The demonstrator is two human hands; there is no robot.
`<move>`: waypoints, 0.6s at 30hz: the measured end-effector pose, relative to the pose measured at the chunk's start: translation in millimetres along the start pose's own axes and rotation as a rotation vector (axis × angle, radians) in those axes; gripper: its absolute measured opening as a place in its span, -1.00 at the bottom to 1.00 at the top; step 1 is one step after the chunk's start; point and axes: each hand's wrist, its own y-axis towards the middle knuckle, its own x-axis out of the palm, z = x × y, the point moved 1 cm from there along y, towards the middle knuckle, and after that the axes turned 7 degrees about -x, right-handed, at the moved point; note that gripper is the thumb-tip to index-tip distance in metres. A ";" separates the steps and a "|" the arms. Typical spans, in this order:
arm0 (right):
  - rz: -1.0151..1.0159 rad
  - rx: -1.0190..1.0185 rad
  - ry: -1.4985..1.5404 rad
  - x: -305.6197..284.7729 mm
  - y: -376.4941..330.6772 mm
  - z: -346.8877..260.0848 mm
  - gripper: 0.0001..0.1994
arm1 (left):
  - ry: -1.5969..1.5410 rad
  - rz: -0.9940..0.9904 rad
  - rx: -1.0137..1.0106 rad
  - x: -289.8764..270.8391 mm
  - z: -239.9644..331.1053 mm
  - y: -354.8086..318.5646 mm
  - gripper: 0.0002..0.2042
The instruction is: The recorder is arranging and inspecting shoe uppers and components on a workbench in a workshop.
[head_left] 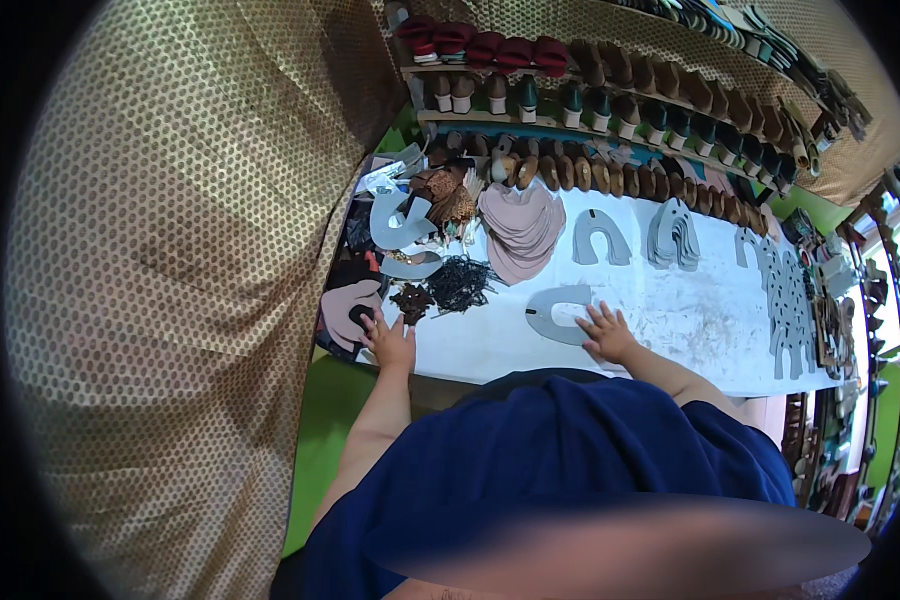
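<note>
A grey U-shaped shoe-upper piece point(545, 318) lies flat on the white tabletop in front of me, its open end to the right. My right hand point(610, 335) is at that end, fingers spread, with the fingertips at or just over its edge. At the table's left end my left hand point(392, 342) reaches out with its fingers apart. Its fingertips are by a small round black thing point(361, 315) beside pinkish cut pieces point(342, 305); whether they touch it I cannot tell.
Beyond my hands lie a black tangle of thin strips point(460, 284), a pile of pink pieces point(522, 225), a stack of grey U-shapes point(673, 235) and a single one point(600, 238). More grey pieces point(788, 310) overlap at right. Shelves of shoes point(625, 115) line the back; a patterned curtain point(190, 250) hangs left.
</note>
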 end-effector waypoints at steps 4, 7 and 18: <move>-0.037 0.139 0.076 -3.1 -2.4 -3.3 -0.39 | -0.046 0.021 0.062 -6.6 -1.6 12.7 -0.66; -0.044 0.190 0.109 -6.8 -5.8 -6.2 -0.40 | -0.093 0.020 0.074 -5.4 0.0 19.3 -0.71; -0.068 0.247 0.114 -4.9 -16.6 -13.1 -0.40 | -0.249 0.094 0.214 9.5 -0.3 32.1 -0.89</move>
